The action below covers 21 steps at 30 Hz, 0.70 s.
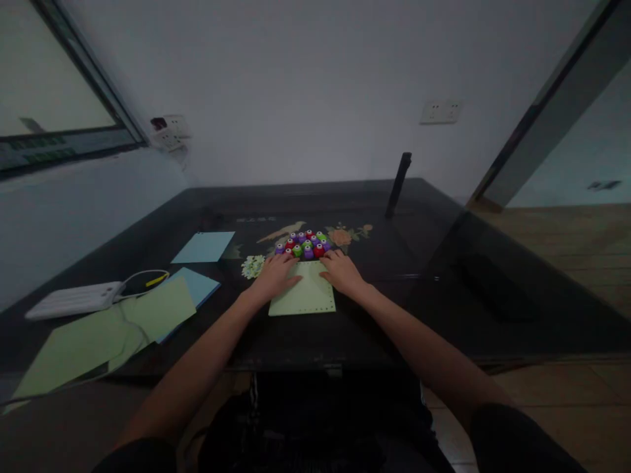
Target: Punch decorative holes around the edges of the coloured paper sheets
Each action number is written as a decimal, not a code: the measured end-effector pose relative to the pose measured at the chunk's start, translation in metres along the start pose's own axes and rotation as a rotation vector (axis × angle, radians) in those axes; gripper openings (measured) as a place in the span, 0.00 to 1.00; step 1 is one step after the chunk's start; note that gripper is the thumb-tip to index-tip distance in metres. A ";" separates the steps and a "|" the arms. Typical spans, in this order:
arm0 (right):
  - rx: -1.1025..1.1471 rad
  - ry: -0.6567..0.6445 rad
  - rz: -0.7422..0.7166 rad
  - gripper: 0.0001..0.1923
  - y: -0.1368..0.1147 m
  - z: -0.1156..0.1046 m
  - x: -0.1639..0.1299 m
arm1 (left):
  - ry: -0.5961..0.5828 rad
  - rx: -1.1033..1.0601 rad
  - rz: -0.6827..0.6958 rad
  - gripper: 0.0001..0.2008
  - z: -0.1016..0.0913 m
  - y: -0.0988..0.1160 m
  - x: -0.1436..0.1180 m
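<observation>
A pale green sheet of paper with small marks along its edges lies flat on the dark table in front of me. On its left side rests my left hand, fingers stretched out and thumb pointing inward. My right hand lies on the sheet's right side, fingers likewise extended. Just beyond the fingertips sits a cluster of several small red, purple and green pieces with white round tops. Whether the fingertips touch the nearest pieces, I cannot tell.
Light blue sheets and green sheets lie at the left, beside a white power strip with a cable. A black upright object stands at the back right. A dark flat object lies at the right.
</observation>
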State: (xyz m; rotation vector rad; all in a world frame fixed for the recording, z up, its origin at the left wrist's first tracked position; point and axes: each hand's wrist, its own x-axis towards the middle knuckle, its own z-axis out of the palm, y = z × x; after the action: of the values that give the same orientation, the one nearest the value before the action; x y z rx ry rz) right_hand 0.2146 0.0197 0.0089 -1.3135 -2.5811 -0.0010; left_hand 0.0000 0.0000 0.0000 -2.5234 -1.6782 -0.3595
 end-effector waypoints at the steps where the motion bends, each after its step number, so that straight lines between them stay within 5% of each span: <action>1: 0.005 0.006 -0.002 0.18 0.000 -0.001 0.000 | -0.005 -0.001 0.004 0.22 0.000 0.000 0.000; 21: 0.327 0.104 0.086 0.15 0.001 -0.003 0.001 | 0.016 -0.058 0.014 0.22 -0.009 0.007 0.000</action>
State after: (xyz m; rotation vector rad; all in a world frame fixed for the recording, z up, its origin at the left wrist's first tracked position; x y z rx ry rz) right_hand 0.2154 0.0204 0.0122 -1.2619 -2.3137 0.3429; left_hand 0.0048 -0.0048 0.0094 -2.5649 -1.6668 -0.4322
